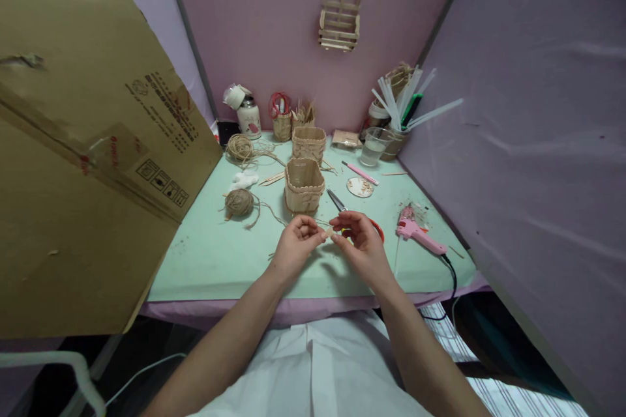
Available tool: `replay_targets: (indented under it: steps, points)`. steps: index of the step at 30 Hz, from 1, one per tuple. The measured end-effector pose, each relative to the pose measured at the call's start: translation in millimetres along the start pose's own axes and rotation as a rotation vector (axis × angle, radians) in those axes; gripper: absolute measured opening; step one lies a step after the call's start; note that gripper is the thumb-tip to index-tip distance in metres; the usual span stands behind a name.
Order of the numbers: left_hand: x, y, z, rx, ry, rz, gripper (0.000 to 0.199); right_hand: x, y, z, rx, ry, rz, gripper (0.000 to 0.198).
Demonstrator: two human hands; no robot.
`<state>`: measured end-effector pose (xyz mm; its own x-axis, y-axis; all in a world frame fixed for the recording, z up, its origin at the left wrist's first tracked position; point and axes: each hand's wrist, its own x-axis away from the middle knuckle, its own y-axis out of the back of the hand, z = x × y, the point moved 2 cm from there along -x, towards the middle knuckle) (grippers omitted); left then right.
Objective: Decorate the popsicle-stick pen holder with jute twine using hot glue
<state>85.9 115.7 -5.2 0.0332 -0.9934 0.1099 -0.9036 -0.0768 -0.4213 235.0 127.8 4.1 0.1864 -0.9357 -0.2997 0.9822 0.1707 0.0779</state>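
My left hand [296,245] and my right hand [362,249] meet above the front middle of the table. A small pale piece [329,232], its kind too small to make out, is pinched between the fingertips of both hands. Scissors with red handles [377,229] lie partly hidden beneath my right hand, their blades [336,199] pointing away. Just beyond my hands stands a woven square basket [304,194], open at the top. A second woven basket [309,137] is right behind it. Thin twine runs toward my fingers from the left.
To the left lie a ball of twine [239,202] and a loose coil [240,149]. A pink glue gun [419,235] with a black cord rests at right. Behind are a white disc [360,187], a pink pen-like tool [360,173] and a water cup [373,147]. Cardboard [98,163] borders the left.
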Motion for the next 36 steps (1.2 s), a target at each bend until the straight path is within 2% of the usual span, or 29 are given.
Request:
replay_targets:
  steps: [3,8,15,22,30,36]
  points:
    - [1,-1,0,-0.145,-0.111,-0.020,0.035,-1,1,0,-0.034,-0.048,-0.036,0.031]
    - [3,-2,1,-0.241,-0.170,0.004,0.029,-2,-1,-2,-0.052,-0.127,-0.072,0.031]
    - [-3,2,8,-0.175,-0.015,-0.007,0.034,-4,2,-5,-0.070,-0.157,-0.136,0.031]
    - [-3,5,7,-0.419,-0.145,-0.015,0.017,-4,2,-5,-0.081,-0.195,-0.169,0.033]
    - [-2,3,3,-0.396,-0.083,-0.029,0.016,-3,-2,-4,-0.062,-0.205,-0.176,0.032]
    - [-2,6,6,-0.334,-0.025,-0.027,0.021,-2,-1,-3,-0.129,-0.231,-0.188,0.031]
